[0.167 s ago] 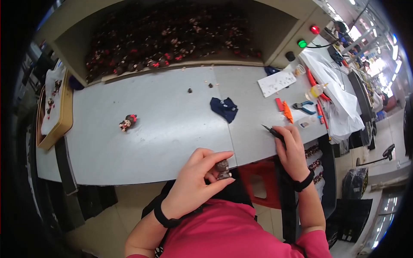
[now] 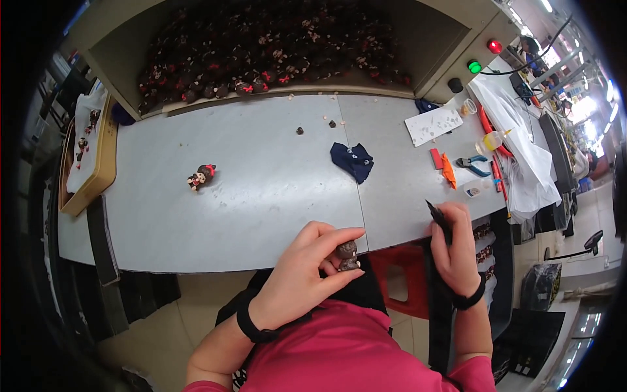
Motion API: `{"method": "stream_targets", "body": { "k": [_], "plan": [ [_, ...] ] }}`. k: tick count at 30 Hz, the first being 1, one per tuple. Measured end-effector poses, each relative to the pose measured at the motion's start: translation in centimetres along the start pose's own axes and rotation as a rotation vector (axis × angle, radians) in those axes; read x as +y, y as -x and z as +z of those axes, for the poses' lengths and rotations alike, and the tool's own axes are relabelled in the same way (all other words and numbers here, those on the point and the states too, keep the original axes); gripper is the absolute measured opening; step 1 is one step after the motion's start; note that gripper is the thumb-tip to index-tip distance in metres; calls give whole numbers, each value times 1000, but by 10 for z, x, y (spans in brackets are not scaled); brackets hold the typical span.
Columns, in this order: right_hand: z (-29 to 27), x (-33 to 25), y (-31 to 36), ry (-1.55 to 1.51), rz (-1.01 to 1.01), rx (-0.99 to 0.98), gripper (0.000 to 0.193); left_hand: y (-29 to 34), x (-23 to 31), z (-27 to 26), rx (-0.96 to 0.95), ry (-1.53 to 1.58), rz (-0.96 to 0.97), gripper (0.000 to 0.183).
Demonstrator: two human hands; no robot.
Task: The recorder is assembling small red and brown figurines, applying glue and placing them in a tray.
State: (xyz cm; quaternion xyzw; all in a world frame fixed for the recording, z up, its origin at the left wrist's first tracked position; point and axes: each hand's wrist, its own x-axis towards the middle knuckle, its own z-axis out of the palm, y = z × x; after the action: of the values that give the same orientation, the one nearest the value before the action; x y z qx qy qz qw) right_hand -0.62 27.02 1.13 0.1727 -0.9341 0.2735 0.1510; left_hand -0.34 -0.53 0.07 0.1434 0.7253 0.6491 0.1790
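My left hand [image 2: 305,266] pinches a small dark brown figurine [image 2: 347,255] between thumb and fingers, just off the table's front edge. My right hand [image 2: 458,245] is closed round a slim black pointed tool [image 2: 439,219], its tip up and away from me. Whether it is a knife or tweezers cannot be made out. Tool and figurine are apart. Another figurine [image 2: 201,177], brown and cream with red, lies on the left of the grey table [image 2: 261,209]. A crumpled navy cloth [image 2: 353,161] lies beyond my hands.
A wide bin [image 2: 444,55] full of dark figurines stands at the back. Rightward lie a white card [image 2: 433,125], an orange piece [image 2: 449,171], blue-handled pliers [image 2: 473,166] and small bottles [image 2: 493,140]. A yellow tray [image 2: 98,173] stands at the left; a red stool [image 2: 408,287] below the edge.
My right hand has drawn slightly back toward me and the black tool's tip points more upward. My left hand keeps its pinch on the figurine. The whole view has shifted a little.
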Motion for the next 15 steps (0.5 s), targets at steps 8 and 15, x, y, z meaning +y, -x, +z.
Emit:
{"method": "stream_targets", "body": {
  "k": [8,15],
  "plan": [
    [17,-51,0,-339,-12,-385,23,-3,-2,4,6,2,0,50],
    [30,-57,-2,-180,-26,-411,19,-4,-4,6,13,3,4,46]
  ]
}}
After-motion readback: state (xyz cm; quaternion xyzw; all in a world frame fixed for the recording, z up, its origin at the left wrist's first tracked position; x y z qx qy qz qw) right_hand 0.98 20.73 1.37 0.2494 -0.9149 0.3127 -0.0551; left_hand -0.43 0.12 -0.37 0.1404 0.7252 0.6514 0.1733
